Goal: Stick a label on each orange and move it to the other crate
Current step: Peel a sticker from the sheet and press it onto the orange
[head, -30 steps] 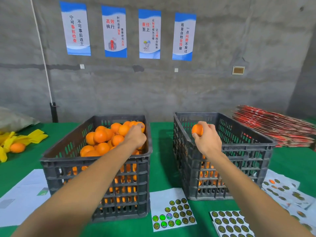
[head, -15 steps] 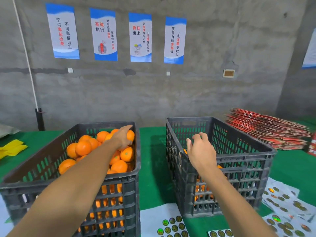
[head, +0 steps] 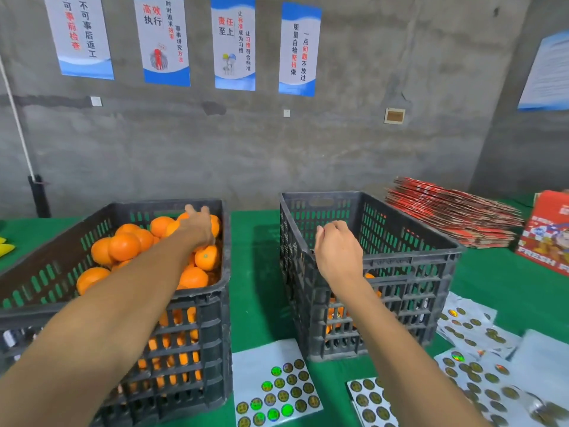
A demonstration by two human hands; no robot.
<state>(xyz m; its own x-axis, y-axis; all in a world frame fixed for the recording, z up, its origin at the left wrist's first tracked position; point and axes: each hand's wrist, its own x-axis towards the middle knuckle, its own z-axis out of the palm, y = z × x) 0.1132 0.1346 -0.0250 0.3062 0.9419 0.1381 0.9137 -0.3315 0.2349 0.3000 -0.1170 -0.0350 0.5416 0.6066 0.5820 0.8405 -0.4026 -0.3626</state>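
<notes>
The left black crate (head: 197, 300) is heaped with oranges (head: 124, 246). My left hand (head: 197, 226) reaches over the heap to its far right corner, fingers curled over an orange (head: 215, 224) there. The right black crate (head: 409, 263) holds a few oranges (head: 337, 315) low down, seen through the slats. My right hand (head: 338, 251) hovers over that crate's near left rim, fingers loosely curled and holding nothing. A label sheet (head: 277, 389) with round stickers lies on the green table between the crates.
More sticker sheets (head: 471, 334) are spread at the right front of the table. A stack of flat red cartons (head: 452, 211) and a red box (head: 548, 232) stand at the right rear. A grey wall with posters rises behind the crates.
My right hand held an orange over the right crate a second ago; now it is empty. My left hand stayed on the oranges at the far corner. The view moved closer.
</notes>
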